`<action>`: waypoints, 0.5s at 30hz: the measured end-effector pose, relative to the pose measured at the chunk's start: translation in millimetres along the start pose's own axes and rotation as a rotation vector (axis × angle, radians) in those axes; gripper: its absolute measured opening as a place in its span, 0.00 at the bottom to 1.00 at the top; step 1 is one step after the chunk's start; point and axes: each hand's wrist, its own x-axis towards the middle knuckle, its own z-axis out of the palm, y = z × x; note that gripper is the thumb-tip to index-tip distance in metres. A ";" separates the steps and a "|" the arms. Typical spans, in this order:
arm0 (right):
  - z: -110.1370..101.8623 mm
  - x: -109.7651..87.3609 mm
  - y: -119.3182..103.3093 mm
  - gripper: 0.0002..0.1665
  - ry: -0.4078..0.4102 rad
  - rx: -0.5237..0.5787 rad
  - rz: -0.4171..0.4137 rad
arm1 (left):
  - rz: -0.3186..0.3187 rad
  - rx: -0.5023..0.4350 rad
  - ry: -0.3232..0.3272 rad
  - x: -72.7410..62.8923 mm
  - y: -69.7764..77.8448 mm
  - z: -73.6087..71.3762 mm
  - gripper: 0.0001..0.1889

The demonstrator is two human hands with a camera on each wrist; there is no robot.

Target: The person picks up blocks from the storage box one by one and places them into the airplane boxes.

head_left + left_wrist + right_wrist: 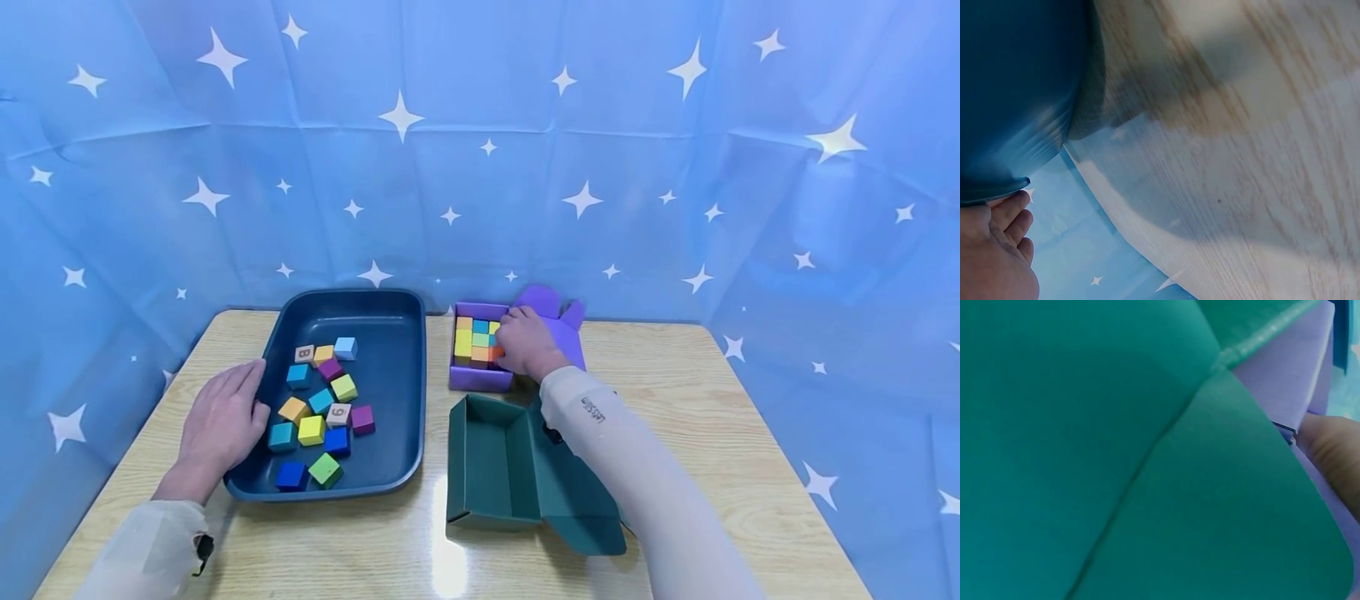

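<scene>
A blue tray (397,400) lies left of an open green box (474,467) and the smaller purple box (480,381) behind it, the left hand (223,417) gripping the tray's rim with bent fingers, the right hand (527,343), finger spread and hold hidden, over the purple box's packed blocks (480,340).

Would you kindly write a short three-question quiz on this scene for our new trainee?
1. Multiple choice: which hand reaches into the purple box?
(a) left
(b) right
2. True or false: the green box stands open.
3. Fill in the missing word: the left hand touches the blue ____, where several loose blocks lie.

Key:
1. (b), the right hand
2. True
3. tray
</scene>
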 end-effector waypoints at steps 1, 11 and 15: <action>0.6 0.6 -0.5 0.16 0.001 -0.010 -0.002 | 0.000 -0.001 -0.001 0.0 0.0 0.0 0.32; 1.6 0.8 -3.3 0.16 0.007 -0.056 -0.003 | 0.007 -0.004 0.005 -0.1 0.1 0.4 0.32; -2.5 -0.3 -2.8 0.17 0.024 -0.025 -0.004 | 0.006 -0.004 0.006 -0.2 -0.6 0.8 0.32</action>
